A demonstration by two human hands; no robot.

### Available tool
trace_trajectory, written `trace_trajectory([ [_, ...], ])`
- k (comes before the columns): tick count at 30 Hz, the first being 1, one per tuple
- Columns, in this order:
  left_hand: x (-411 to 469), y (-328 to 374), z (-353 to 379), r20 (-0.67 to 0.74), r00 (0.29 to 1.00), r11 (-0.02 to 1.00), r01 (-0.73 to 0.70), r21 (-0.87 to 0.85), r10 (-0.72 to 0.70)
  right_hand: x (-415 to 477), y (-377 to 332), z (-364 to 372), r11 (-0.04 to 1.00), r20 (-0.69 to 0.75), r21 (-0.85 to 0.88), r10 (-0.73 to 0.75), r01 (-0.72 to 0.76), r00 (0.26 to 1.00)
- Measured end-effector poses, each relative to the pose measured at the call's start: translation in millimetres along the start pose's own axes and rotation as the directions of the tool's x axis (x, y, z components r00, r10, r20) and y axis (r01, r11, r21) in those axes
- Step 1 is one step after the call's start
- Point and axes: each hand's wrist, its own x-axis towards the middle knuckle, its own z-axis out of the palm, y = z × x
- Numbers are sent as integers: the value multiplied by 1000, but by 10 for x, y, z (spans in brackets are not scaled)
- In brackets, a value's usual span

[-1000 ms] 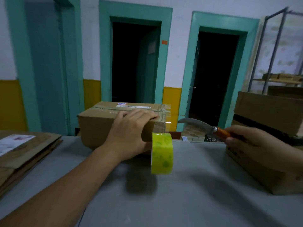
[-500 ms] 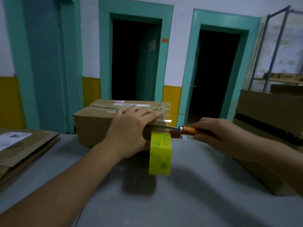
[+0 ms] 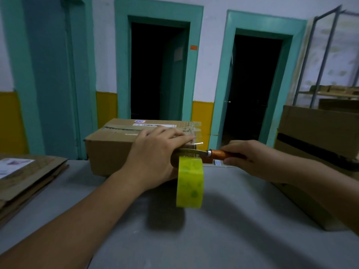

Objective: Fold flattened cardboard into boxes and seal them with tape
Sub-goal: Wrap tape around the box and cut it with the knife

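A closed cardboard box (image 3: 110,146) with a shipping label and clear tape along its top sits at the far edge of the grey table (image 3: 223,239). My left hand (image 3: 155,158) lies flat over the box's right top edge, fingers straight, pressing the tape down. A yellow-green tape roll (image 3: 190,184) hangs from the tape strip at the box's right end, just below that hand. My right hand (image 3: 250,160) grips the orange wooden handle of a curved knife (image 3: 196,152). Its blade lies across the tape between box and roll.
A stack of flattened cardboard (image 3: 25,183) lies at the left edge of the table. Large cardboard boxes (image 3: 318,131) stand at the right, under my right forearm. Two dark doorways with teal frames and a metal shelf rack are behind the table.
My right hand brought the knife leftward from mid-air to the tape above the roll. The left hand stayed pressed on the box, and the blade now sits further under my left fingers.
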Motion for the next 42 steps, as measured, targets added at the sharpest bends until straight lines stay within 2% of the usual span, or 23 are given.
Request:
trace_trajectory([
  [7,-1,70,40,-3,1000,1000,-15,20,15,-55,137,-112,1000,3,2,10,-10,1000],
  [14,-22,115,72,-21,1000,999,-18,42,19,31,157,72,998,-31,36,-53,54,998],
  [21,-3,108,85,-37,999,1000,-4,-4,4,-97,275,-71,1000,-27,-3,13,-13,1000],
  [26,-12,123,61,-45,999,1000,1,-12,-1,45,214,34,999,-33,14,-39,39,999],
  [42,-13,166,56,-53,999,999,0,35,2,-13,251,56,999,-28,4,-33,33,999],
])
